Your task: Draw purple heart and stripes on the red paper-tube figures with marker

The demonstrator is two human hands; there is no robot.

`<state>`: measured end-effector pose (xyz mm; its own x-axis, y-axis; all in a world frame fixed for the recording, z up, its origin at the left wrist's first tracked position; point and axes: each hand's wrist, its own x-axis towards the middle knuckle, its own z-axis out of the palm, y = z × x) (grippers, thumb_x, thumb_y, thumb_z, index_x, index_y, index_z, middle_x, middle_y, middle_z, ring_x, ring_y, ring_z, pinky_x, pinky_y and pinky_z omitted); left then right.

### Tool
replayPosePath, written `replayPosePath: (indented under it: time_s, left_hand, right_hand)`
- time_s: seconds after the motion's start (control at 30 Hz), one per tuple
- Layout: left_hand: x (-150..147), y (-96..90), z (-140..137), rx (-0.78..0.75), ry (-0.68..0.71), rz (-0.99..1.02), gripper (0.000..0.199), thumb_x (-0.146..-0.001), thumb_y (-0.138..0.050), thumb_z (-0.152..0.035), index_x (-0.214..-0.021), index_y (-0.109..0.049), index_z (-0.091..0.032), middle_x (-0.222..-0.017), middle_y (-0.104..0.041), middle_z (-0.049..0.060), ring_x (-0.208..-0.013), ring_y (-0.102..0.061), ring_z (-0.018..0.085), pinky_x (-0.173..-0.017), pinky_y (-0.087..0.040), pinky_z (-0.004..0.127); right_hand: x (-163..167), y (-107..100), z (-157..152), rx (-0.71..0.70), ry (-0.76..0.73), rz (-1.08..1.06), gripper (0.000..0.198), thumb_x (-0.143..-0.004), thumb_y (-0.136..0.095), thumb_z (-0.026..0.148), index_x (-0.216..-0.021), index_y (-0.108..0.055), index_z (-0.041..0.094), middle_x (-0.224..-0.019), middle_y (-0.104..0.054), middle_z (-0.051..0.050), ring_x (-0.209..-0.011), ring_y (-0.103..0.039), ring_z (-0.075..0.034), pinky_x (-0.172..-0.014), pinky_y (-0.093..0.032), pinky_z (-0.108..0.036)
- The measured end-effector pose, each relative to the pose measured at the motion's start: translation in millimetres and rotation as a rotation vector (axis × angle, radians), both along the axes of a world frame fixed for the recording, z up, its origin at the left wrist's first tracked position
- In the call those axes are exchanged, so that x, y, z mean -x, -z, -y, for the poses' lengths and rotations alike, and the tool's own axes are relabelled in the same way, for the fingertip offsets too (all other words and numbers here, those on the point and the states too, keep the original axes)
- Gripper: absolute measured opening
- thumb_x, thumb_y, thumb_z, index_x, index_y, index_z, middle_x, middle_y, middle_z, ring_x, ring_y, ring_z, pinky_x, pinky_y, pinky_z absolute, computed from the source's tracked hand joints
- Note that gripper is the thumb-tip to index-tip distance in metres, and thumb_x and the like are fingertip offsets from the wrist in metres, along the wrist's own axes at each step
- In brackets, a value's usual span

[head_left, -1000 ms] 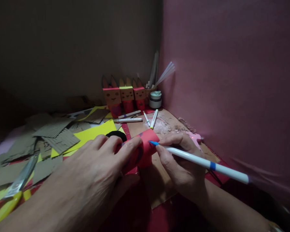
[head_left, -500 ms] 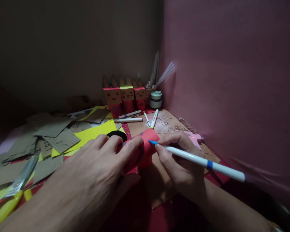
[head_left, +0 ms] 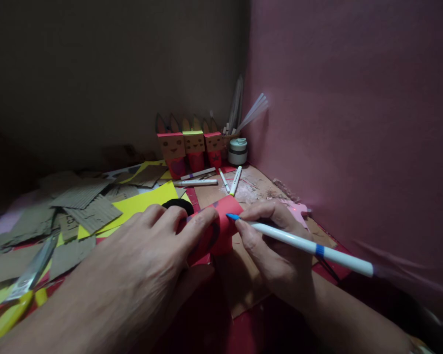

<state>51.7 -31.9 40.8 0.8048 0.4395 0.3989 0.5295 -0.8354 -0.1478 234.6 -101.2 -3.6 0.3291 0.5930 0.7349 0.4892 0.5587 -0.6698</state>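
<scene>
My left hand (head_left: 158,246) is closed on a red paper roll (head_left: 227,211), its index finger lying across the top. Dark purple markings show on the paper, partly under my fingers. Between thumb and fingers, my right hand (head_left: 276,246) pinches a white marker pen (head_left: 288,236) with a blue band. The pen's blue tip is at the red surface, seemingly touching it. A round black object (head_left: 177,204), partly covered, sits just beyond my left knuckles. Under the roll lies a piece of brown cardboard (head_left: 239,290).
Cardboard scraps (head_left: 84,196) and yellow paper (head_left: 143,201) spread over the left side, with yellow-handled scissors (head_left: 25,290) near the front. Several markers (head_left: 197,182) lie ahead. Behind them stand three eared cardboard figures (head_left: 195,142), a lidded jar (head_left: 238,152) and glue sticks (head_left: 256,110). A pink glue gun (head_left: 297,211) lies right.
Both hands keep almost the same pose. The marker's blue tip has shifted very slightly left on the red paper.
</scene>
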Motion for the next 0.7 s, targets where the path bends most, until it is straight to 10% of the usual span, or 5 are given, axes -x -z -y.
replayPosePath:
  time_s: [0.37,0.7]
  left_hand:
    - [2.7,0.1,0.8,0.046,-0.03,-0.006,0.04,-0.088,-0.058,-0.035,-0.128,-0.057,-0.035,-0.112,-0.072,0.008,-0.091,-0.068,0.032,-0.072,-0.053,0.044]
    - [3.3,3.5,1.0,-0.005,0.001,0.033,0.04,-0.089,-0.053,-0.032,-0.129,-0.051,-0.034,-0.112,-0.072,0.009,-0.083,-0.068,0.03,-0.054,-0.043,0.036]
  right_hand:
    - [-3.0,4.1,2.6,0.017,0.006,-0.029,0.014,-0.09,-0.066,0.013,-0.087,-0.059,0.024,-0.063,-0.058,0.007,-0.052,-0.054,-0.009,-0.047,-0.044,-0.022]
    - [-0.5,1.9,0.6,-0.005,0.034,-0.027,0.011,-0.089,-0.067,0.013,-0.086,-0.062,0.023,-0.067,-0.063,0.005,-0.057,-0.061,-0.01,-0.055,-0.05,-0.024]
